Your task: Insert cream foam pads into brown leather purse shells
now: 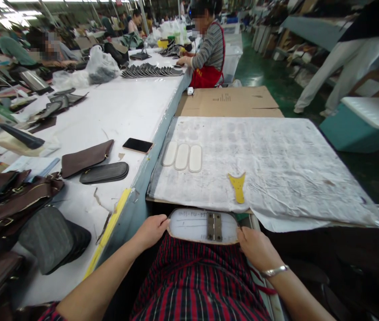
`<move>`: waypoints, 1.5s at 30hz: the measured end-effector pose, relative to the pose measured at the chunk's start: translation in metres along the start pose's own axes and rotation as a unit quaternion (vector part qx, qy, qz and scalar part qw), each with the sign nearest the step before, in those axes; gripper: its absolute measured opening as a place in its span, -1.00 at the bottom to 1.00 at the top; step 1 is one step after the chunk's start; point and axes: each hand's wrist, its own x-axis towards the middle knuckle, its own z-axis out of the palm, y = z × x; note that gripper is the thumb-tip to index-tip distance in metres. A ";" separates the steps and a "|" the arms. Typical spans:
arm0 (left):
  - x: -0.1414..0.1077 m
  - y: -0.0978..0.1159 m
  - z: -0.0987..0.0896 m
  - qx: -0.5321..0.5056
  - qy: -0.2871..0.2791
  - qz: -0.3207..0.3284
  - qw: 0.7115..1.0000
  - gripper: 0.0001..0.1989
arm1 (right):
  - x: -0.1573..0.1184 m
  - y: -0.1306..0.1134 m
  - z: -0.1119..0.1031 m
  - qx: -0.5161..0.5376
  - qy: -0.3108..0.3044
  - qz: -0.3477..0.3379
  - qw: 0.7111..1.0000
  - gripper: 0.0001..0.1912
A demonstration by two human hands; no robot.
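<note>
Between my hands, just above my lap, is an oval template point(189, 226) of translucent white plastic with a dark rim, a metal hinge and handwriting on it. My left hand point(152, 229) pinches its left end. At the opposite end, my right hand point(258, 247) grips the rim; that wrist wears a silver bracelet. Beyond it, on a table covered with stained white paper point(286, 169), lie three pale oval pieces point(182, 157) side by side. A yellow Y-shaped piece point(238, 187) rests nearer to me.
On the left table are a phone point(137, 145), a brown pouch point(87, 158), dark oval pieces point(105, 173), a dark stack point(53, 238) and brown leather bags point(15, 200). A co-worker point(207, 49) sits ahead beside overlapping dark pieces point(151, 70). Cardboard point(229, 101) lies behind the papered table.
</note>
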 end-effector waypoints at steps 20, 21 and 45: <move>-0.001 0.004 0.010 0.123 0.033 0.024 0.992 -0.63 | -0.002 0.008 0.002 0.216 0.031 0.107 0.970 -0.74; 0.002 0.004 0.012 0.127 0.031 0.025 0.991 -0.61 | -0.002 0.009 0.003 0.222 0.030 0.111 0.968 -0.74; 0.006 -0.004 0.009 0.068 0.011 0.018 0.997 -0.60 | 0.020 0.020 0.014 0.476 -0.037 0.190 0.858 -0.76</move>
